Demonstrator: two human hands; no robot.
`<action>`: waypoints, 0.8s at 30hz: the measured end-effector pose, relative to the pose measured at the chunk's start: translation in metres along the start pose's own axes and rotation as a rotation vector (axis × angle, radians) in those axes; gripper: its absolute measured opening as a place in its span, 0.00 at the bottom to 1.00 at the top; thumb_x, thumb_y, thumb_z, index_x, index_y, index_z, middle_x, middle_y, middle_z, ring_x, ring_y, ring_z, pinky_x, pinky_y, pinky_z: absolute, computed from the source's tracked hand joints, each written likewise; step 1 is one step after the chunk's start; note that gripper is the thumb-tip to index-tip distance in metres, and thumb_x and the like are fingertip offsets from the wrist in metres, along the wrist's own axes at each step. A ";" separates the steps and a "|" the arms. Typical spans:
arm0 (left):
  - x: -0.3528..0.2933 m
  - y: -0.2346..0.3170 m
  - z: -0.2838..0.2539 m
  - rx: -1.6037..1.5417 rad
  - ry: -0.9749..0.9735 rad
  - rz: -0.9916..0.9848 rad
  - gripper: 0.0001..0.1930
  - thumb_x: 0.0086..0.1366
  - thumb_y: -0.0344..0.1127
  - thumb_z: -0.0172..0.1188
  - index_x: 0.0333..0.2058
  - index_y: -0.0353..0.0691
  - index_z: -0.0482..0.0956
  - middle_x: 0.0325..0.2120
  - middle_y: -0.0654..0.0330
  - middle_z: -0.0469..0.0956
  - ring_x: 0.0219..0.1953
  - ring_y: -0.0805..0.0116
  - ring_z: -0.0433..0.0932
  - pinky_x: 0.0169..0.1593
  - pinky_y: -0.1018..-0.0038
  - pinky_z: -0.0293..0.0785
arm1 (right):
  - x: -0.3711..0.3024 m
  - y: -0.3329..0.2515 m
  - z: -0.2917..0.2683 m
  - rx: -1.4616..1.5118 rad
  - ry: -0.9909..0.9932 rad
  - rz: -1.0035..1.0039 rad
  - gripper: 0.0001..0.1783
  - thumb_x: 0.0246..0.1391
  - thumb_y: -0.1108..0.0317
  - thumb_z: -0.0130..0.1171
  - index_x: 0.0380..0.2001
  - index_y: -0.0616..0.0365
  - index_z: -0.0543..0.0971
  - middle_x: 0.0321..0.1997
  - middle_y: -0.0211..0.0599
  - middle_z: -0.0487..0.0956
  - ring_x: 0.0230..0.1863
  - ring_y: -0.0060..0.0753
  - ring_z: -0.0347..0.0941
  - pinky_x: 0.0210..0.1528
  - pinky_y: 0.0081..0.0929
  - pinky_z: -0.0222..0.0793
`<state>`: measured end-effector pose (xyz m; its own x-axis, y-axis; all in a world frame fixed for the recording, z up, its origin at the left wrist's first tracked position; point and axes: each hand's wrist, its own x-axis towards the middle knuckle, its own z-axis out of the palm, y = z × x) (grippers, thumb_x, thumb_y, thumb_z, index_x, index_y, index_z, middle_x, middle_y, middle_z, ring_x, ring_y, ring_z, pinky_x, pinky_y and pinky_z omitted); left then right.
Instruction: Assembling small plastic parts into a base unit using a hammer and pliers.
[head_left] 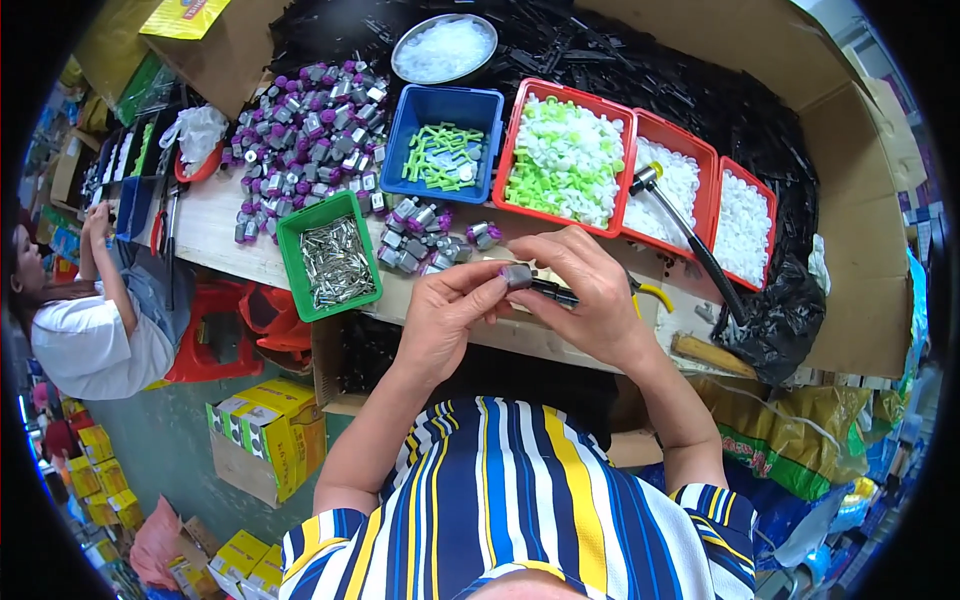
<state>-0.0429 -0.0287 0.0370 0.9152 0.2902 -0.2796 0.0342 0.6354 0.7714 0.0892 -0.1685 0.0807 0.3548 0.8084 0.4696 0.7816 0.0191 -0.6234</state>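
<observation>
**Grey-and-purple part pinched at a crowded bench**

The left hand pinches the part between thumb and fingers; the right hand has its fingers closed on a black piece at the part's 4 o'clock. Whether the two are joined I cannot tell.

Around the part, a green bin of metal pins sits at 9 o'clock, a loose heap of similar parts at 10, a blue bin at 11, and three red bins from 1 to 3, a hammer across two.

The bench's front edge passes just below the hands; a pale strip shows along it. Cardboard walls 3 o'clock. Green floor spreads at 8.
</observation>
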 end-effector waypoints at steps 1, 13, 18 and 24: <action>0.001 -0.001 -0.003 -0.008 -0.018 0.011 0.13 0.67 0.29 0.61 0.49 0.31 0.80 0.37 0.59 0.83 0.34 0.78 0.78 0.37 0.83 0.72 | -0.003 0.001 -0.002 0.006 0.016 0.018 0.23 0.41 0.78 0.71 0.45 0.62 0.79 0.42 0.42 0.80 0.41 0.42 0.77 0.43 0.34 0.74; -0.003 -0.002 -0.012 0.556 0.136 0.359 0.15 0.64 0.26 0.63 0.49 0.31 0.80 0.38 0.56 0.82 0.35 0.73 0.80 0.39 0.78 0.75 | -0.022 0.009 0.005 -0.110 0.032 0.281 0.14 0.42 0.76 0.69 0.35 0.63 0.81 0.37 0.41 0.78 0.39 0.43 0.76 0.41 0.34 0.72; -0.004 0.000 -0.022 1.264 0.198 0.853 0.12 0.57 0.24 0.66 0.42 0.32 0.82 0.36 0.53 0.79 0.37 0.55 0.78 0.43 0.66 0.75 | -0.026 0.011 0.028 -0.129 0.013 0.305 0.13 0.40 0.75 0.70 0.32 0.62 0.80 0.33 0.40 0.76 0.37 0.43 0.73 0.38 0.35 0.69; -0.008 -0.020 -0.024 1.343 0.176 0.898 0.13 0.55 0.22 0.66 0.41 0.34 0.83 0.37 0.54 0.79 0.42 0.54 0.77 0.46 0.64 0.74 | -0.023 0.016 0.046 -0.145 0.022 0.280 0.12 0.39 0.74 0.70 0.30 0.61 0.80 0.31 0.38 0.74 0.36 0.43 0.72 0.36 0.37 0.67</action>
<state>-0.0604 -0.0266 0.0104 0.7813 0.3365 0.5257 -0.0638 -0.7947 0.6036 0.0697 -0.1604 0.0314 0.5763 0.7573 0.3072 0.7167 -0.2876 -0.6354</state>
